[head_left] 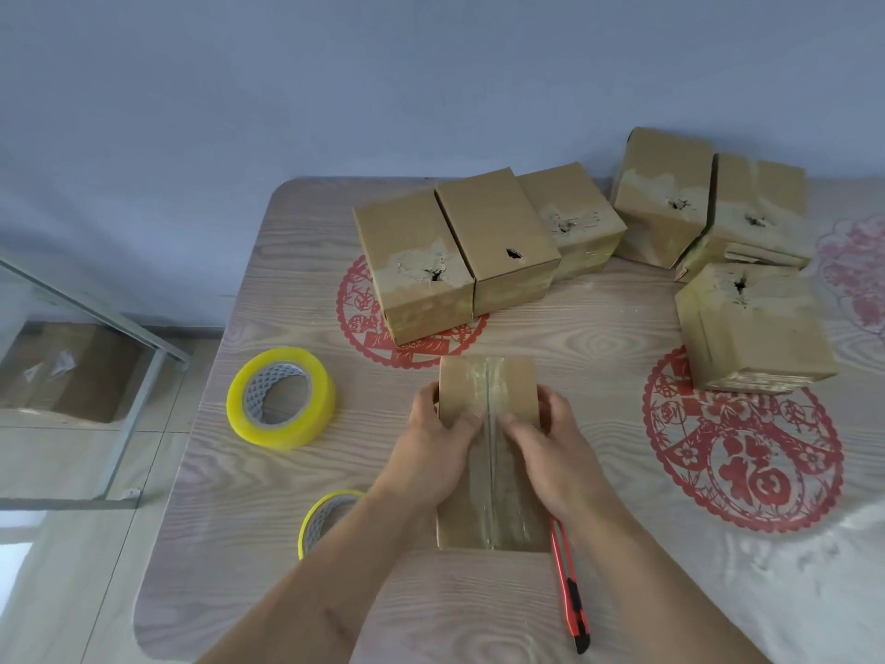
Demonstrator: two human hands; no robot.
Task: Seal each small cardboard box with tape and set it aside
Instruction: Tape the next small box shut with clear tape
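Both hands, left hand [431, 438] and right hand [550, 440], pressed flat, smoothing tape along the near cardboard box [488, 452] seam; next, setting it aside.

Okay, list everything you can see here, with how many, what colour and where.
box being taped: one, brown, table centre, clear tape along its top seam
other boxes: six, brown, far side and right of the table
tape rolls: two, yellow, left of the box; nearer one partly behind the left forearm
utility knife: one, red and black, right of the box
paper cutouts: red, flat on the table
table: one, pale wood grain
hands: left and right, fingers flat on the box top beside the seam
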